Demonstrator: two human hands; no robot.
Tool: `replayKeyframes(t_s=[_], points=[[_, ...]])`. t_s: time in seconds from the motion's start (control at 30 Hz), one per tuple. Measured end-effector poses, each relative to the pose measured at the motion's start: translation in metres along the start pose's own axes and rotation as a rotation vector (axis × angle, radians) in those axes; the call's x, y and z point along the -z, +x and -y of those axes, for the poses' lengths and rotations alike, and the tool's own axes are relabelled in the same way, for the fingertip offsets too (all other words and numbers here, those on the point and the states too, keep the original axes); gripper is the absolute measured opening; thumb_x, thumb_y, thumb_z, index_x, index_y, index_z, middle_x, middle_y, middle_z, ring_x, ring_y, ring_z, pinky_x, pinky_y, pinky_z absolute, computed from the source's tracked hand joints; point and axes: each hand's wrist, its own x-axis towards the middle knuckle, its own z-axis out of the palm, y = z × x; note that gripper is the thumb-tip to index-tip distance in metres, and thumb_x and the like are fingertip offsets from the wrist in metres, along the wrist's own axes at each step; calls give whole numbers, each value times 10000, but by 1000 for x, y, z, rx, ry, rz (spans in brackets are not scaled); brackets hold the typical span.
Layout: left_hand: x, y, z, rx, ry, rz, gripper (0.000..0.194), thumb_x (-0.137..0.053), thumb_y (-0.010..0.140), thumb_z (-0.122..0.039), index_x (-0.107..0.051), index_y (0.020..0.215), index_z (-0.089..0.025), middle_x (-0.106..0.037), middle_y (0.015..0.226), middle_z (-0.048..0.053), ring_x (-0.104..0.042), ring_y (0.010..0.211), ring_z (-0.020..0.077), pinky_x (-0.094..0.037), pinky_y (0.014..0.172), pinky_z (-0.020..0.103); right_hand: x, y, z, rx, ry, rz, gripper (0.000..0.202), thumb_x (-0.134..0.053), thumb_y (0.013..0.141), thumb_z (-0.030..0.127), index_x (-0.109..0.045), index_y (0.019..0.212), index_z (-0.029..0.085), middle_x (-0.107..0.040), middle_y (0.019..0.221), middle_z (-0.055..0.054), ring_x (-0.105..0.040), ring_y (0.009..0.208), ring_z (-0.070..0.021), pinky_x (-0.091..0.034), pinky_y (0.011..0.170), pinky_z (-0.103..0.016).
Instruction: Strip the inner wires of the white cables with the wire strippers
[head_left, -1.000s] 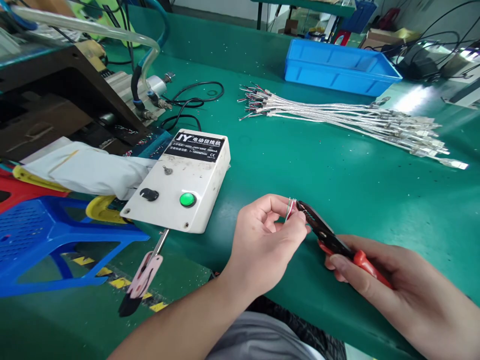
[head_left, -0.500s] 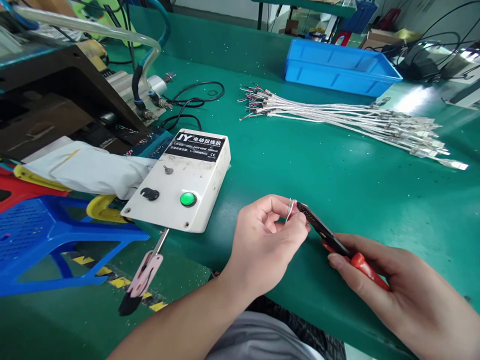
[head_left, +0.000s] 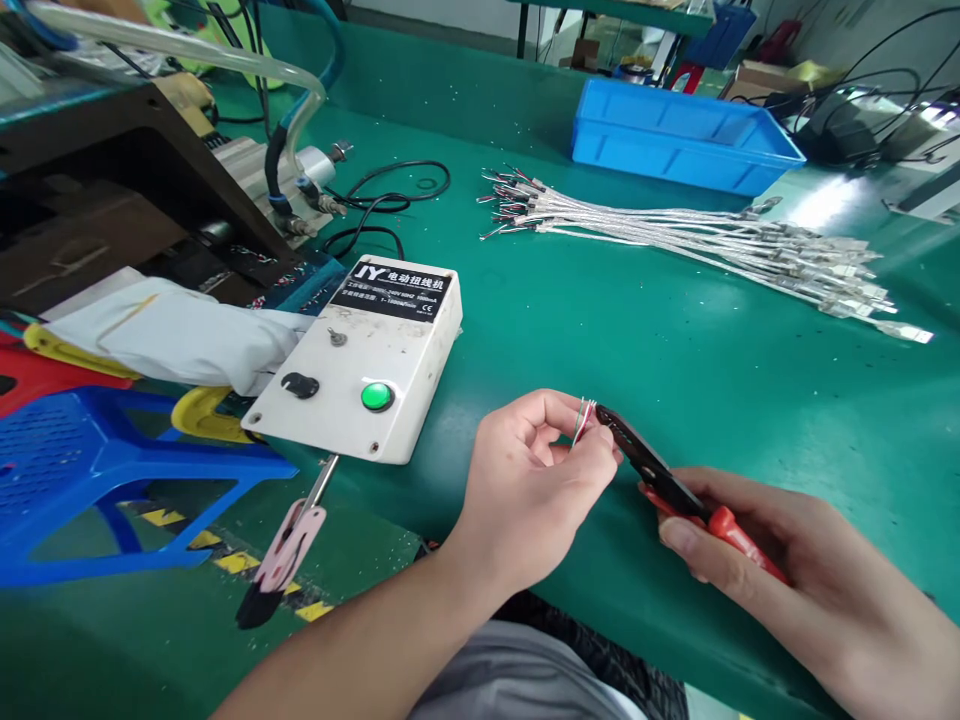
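Observation:
Between the thumb and fingers of my left hand (head_left: 536, 480) are several thin wires (head_left: 581, 420), white, red and green, pinched near their ends. My right hand (head_left: 780, 560) is closed around the red handles of a pair of wire strippers (head_left: 652, 470) with black jaws. The tip of the jaws lies at the wires, right beside my left fingertips; whether the jaws bite on a wire is too small to tell. Farther back on the green bench lies a bundle of silvery USB cables (head_left: 660, 225), their stripped wire ends to the left and plugs to the right.
Left of my hands stands a white wire-twisting machine (head_left: 360, 350) with a green button. A blue bin (head_left: 682, 135) sits at the back. A dark machine (head_left: 150, 180) with hoses fills the upper left, above a blue stool (head_left: 112, 470).
The wire strippers and my right hand have shifted very slightly right and down. My left hand keeps its pinch on the wires in nearly the same place.

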Motion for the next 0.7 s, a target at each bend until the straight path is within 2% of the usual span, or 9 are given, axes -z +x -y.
replayKeyframes(t_s=[0.17, 0.4, 0.5, 0.6, 0.7], points=[[0, 0, -1, 15, -4, -6, 206, -646, 819, -173, -529, 652, -143, -618, 888, 34, -627, 767, 137, -557, 771, 312, -4, -2, -2, 89, -109, -83, 236, -628, 854, 386, -596, 1029, 230, -580, 674, 23, -508, 564, -137, -445, 453, -167], [0, 0, 0, -6, -39, 45, 136, -664, 837, -205, -615, 726, -143, -647, 924, 35, -627, 819, 132, -567, 758, 272, -10, 5, 1, 284, -400, -302, 201, -544, 927, 406, -582, 1011, 228, -686, 811, 0, -673, 661, -149, -495, 490, -170], [2, 0, -1, 22, -19, 90, 113, -641, 870, -236, -637, 795, -151, -631, 773, 9, -623, 689, 104, -535, 658, 226, -11, 5, -1, 332, -426, -380, 154, -536, 925, 357, -560, 1032, 249, -684, 814, 14, -675, 652, -142, -485, 488, -179], [7, 0, -2, 72, -57, 177, 156, -622, 889, -273, -601, 780, -164, -472, 498, -56, -475, 443, 61, -411, 485, 197, -11, 6, -8, 406, -440, -461, 217, -535, 897, 279, -521, 1113, 276, -688, 850, 26, -661, 625, -129, -481, 517, -192], [13, 1, -5, 141, -204, 273, 161, -630, 867, -245, -552, 750, -167, -372, 456, -78, -328, 402, 44, -290, 425, 187, -9, 8, -17, 512, -518, -497, 349, -519, 870, 222, -469, 1213, 265, -698, 963, -15, -690, 731, -159, -501, 590, -217]])
